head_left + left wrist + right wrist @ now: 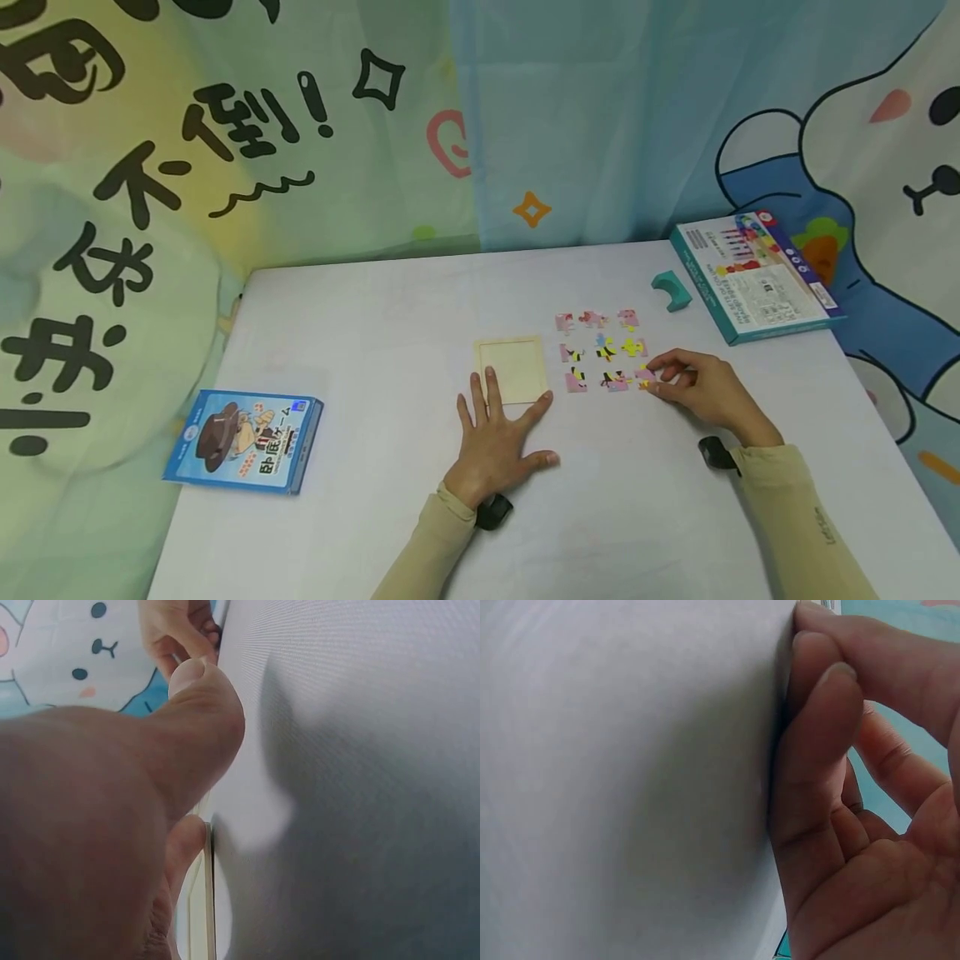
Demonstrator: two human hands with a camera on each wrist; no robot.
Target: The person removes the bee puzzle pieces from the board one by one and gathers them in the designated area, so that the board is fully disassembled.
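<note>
My left hand (493, 446) lies with its fingers spread and straight, fingertips over the near left part of a square, pale wooden puzzle tray (517, 367). In the left wrist view, a finger touches the tray's edge (209, 900). To the right, small jigsaw pieces (606, 352) are laid out in three spaced rows, pink with bits of yellow and black. My right hand (701, 387) pinches the puzzle piece (643, 377) at the near right corner of these rows between thumb and forefinger, low at the tabletop. Its other fingers curl inward; in the right wrist view the fingers hide the piece.
A teal arch-shaped block (672, 292) lies behind the right hand, beside a flat teal and white box (765, 279) at the back right. A blue picture box (243, 442) sits at the table's left edge. A printed curtain (570, 125) hangs behind the white table (375, 333).
</note>
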